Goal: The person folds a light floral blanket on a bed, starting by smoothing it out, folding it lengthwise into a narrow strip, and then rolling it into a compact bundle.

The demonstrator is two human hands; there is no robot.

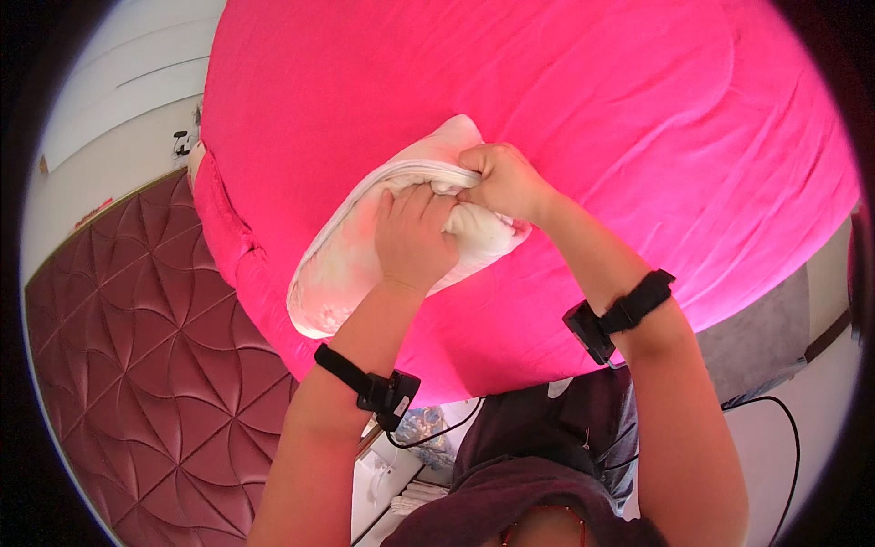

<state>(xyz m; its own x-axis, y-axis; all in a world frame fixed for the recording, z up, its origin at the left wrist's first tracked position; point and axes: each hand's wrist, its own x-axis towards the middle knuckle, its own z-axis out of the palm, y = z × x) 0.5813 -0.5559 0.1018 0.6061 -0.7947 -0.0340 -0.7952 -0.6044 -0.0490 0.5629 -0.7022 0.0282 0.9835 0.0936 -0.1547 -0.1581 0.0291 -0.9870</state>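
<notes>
A folded piece of white cloth with pale pink patches lies on a bright pink bed sheet. My left hand rests on the cloth's middle, its fingers reaching under or along a raised fold; the fingertips are partly hidden there. With its thumb and fingers, my right hand pinches the layered edge near the cloth's upper right end. The two hands nearly meet at the fold. Each forearm wears a black strap with a small black device.
A dark red padded headboard with a stitched pattern stands left of the bed. Black cables hang near both arms, one curving down at right. A grey surface shows beyond the bed's lower right edge. Folded cloths lie below, beside my body.
</notes>
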